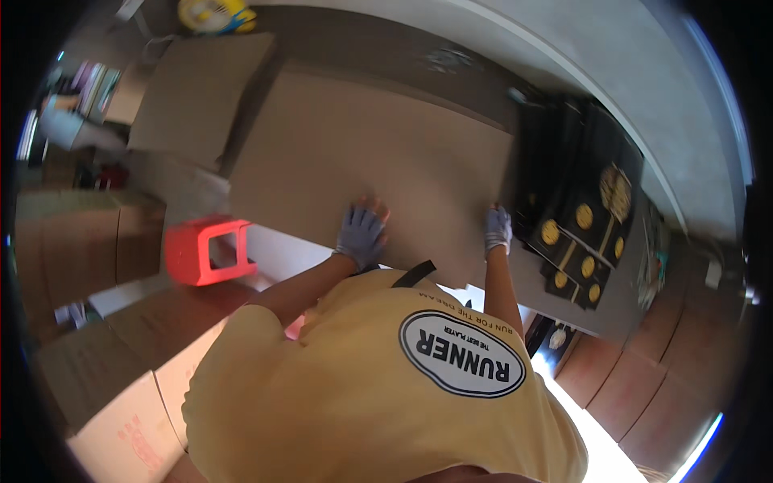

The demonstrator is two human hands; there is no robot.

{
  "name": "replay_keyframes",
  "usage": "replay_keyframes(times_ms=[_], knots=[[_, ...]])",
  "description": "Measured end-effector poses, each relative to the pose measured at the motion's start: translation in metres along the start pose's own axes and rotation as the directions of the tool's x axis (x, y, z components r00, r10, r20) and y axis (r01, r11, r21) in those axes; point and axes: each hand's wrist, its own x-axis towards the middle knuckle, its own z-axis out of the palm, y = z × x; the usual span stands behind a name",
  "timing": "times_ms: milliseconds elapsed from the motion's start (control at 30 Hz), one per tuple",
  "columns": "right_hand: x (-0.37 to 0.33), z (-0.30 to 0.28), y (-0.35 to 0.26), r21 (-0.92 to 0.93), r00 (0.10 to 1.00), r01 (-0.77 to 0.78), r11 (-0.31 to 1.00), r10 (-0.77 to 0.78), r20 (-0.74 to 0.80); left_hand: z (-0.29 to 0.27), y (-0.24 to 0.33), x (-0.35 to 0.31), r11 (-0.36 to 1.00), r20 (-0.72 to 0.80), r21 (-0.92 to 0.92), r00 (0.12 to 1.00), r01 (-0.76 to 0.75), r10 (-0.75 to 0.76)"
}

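A large brown cardboard sheet (378, 137) lies flat on the table in front of me. My left hand (362, 229), in a grey glove with bare fingertips, rests on its near part with fingers spread. At the sheet's right side, my right hand (498, 229) wears a similar glove. Its fingers look bent together over the sheet's edge, though blur hides how firmly they hold. Just right of that hand lie stacked black flat pieces (568, 217) with gold round designs.
Another cardboard piece (201, 97) lies at the far left, below a yellow and blue object (216, 14). A red plastic stool (211, 249) stands left of the table. Cartons (76, 241) are stacked at left, with more cartons (636, 362) at right. Another person's arm (84, 133) shows far left.
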Motion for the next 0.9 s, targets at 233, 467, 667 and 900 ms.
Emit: replay_keyframes(times_ms=[233, 467, 667, 900], knots=[[-0.021, -0.002, -0.041, -0.063, 0.977, -0.063, 0.996, 0.049, -0.206, -0.048, -0.102, -0.018, 0.980, 0.051, -0.191, 0.997, -0.054, 0.065], [0.032, -0.058, -0.024, 0.068, 0.957, -0.112, 0.991, 0.127, -0.262, -0.078, -0.231, -0.012, 0.790, -0.320, 0.014, 0.751, 0.613, -0.577], [0.032, -0.098, -0.040, 0.352, 0.998, -0.015, 0.936, 0.038, -0.058, -0.061, -0.257, 0.001, 0.673, -0.058, -0.112, 0.671, 0.731, -0.739], [0.018, -0.073, -0.075, 0.975, 0.901, 0.084, 0.207, -0.435, 0.015, -0.133, -0.262, 0.044, 0.795, 0.052, -0.535, 0.951, 0.285, -0.306]])
